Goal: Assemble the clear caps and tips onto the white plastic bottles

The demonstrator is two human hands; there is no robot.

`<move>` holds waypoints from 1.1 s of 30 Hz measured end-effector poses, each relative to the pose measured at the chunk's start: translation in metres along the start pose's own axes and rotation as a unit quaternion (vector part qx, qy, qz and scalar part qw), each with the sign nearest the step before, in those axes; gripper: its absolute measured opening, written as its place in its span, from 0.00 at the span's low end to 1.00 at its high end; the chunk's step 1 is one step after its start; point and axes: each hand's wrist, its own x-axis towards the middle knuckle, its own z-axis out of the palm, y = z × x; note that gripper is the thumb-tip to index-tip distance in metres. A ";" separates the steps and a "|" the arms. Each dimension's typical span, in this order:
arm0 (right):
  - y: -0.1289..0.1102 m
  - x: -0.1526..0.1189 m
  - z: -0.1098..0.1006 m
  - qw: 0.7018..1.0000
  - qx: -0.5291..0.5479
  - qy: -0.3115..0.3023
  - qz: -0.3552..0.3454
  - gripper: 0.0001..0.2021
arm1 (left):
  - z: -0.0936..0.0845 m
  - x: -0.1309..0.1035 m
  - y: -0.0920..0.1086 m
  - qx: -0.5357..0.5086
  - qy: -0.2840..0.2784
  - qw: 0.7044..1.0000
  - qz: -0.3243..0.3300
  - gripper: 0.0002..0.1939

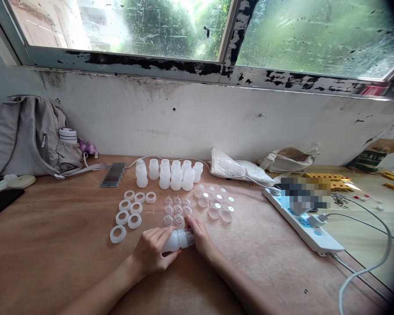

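My left hand (pixel 152 250) is wrapped round the frosted white body of a small plastic bottle (pixel 171 242), held on its side just above the table. The fingers of my right hand (pixel 201 236) close on the clear cap (pixel 185 238) at the bottle's right end. Beyond my hands sit several clear nipple-like pieces (pixel 177 209) in rows. White plastic rings (pixel 118 234) lie to the left of them, and clear round covers (pixel 213 212) to the right. Several frosted bottles (pixel 176 178) stand upright behind these parts.
A grey backpack (pixel 29 131) leans at the back left, near a phone-like blurred item (pixel 113 175). At right lie a power strip (pixel 302 223) with plugs and looping cables (pixel 388 245). A white padded bag (pixel 236 168) and a beige pouch (pixel 287 158) rest against the wall.
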 end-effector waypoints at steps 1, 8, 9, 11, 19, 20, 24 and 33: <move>0.000 0.000 0.000 1.000 0.003 0.002 -0.003 0.21 | 0.000 0.000 0.000 0.000 0.002 1.000 -0.001 0.21; -0.006 -0.005 0.000 0.999 0.015 0.023 -0.017 0.21 | 0.000 0.000 0.005 -0.009 0.028 1.000 -0.002 0.21; -0.007 -0.005 0.000 1.000 0.014 0.021 -0.018 0.21 | 0.000 0.000 0.006 -0.010 0.031 0.999 0.001 0.21; -0.008 -0.005 -0.001 1.000 0.013 0.016 -0.018 0.21 | 0.000 0.001 0.005 -0.010 0.034 0.999 0.003 0.21; -0.014 0.002 -0.004 0.986 0.156 0.006 0.065 0.21 | -0.002 0.006 0.010 -0.036 0.039 0.998 -0.029 0.21; -0.015 0.002 -0.004 0.974 0.205 -0.023 0.093 0.21 | -0.003 0.007 0.012 -0.050 0.039 0.997 -0.045 0.22; -0.020 0.000 -0.003 0.926 0.332 -0.101 0.148 0.21 | -0.008 0.010 0.018 -0.141 0.038 0.983 -0.114 0.27; -0.025 -0.002 -0.008 0.958 0.252 -0.134 0.019 0.09 | -0.010 0.015 0.019 -0.373 0.043 0.902 -0.215 0.21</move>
